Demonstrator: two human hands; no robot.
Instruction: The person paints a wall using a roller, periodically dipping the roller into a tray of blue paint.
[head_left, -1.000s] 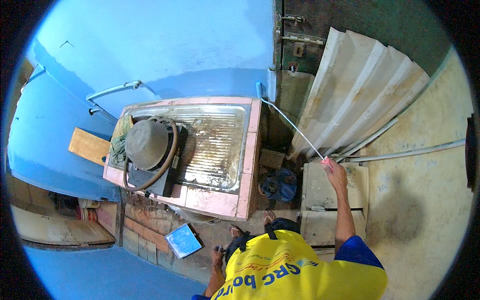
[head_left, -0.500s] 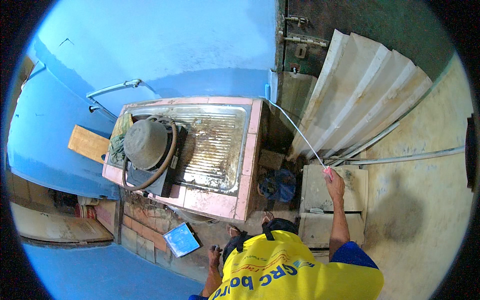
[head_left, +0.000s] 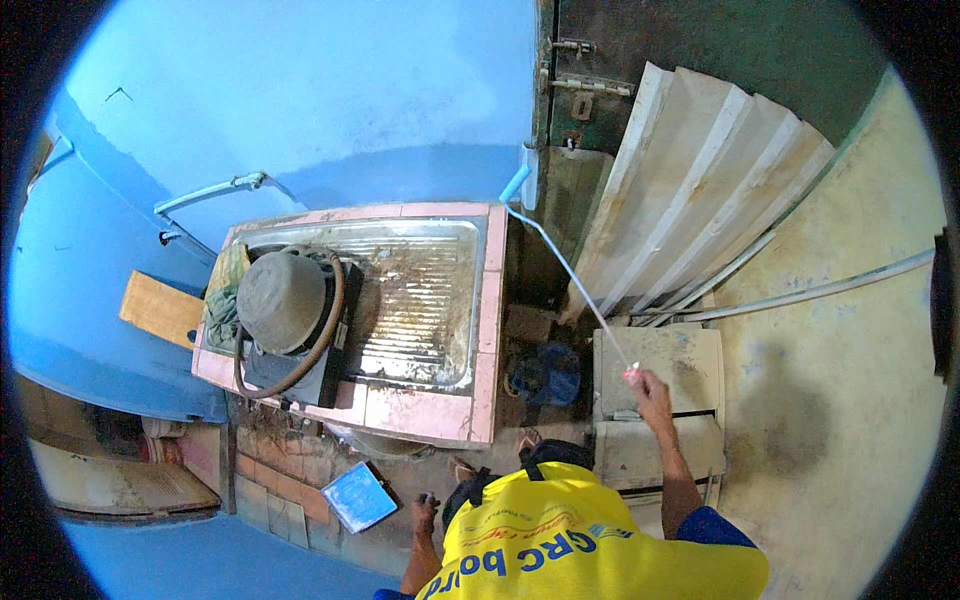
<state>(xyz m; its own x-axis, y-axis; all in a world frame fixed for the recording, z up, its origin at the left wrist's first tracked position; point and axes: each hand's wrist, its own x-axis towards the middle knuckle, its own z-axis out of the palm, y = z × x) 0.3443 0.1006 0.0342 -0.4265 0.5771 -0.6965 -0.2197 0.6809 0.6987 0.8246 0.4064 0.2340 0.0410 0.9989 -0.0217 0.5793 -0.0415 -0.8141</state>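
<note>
pink-tiled counter (head_left: 420, 410) — dark green door (head_left: 700, 35) — stained cream wall (head_left: 865, 400)

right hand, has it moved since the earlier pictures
Yes, down the picture: against the cream box, the right hand now appears well below the box's top edge, having been closer to that edge before.

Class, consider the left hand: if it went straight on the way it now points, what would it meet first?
The left hand would probably meet the near side of the pink tiled counter first, though the hand's height against it is hard to judge.
</note>
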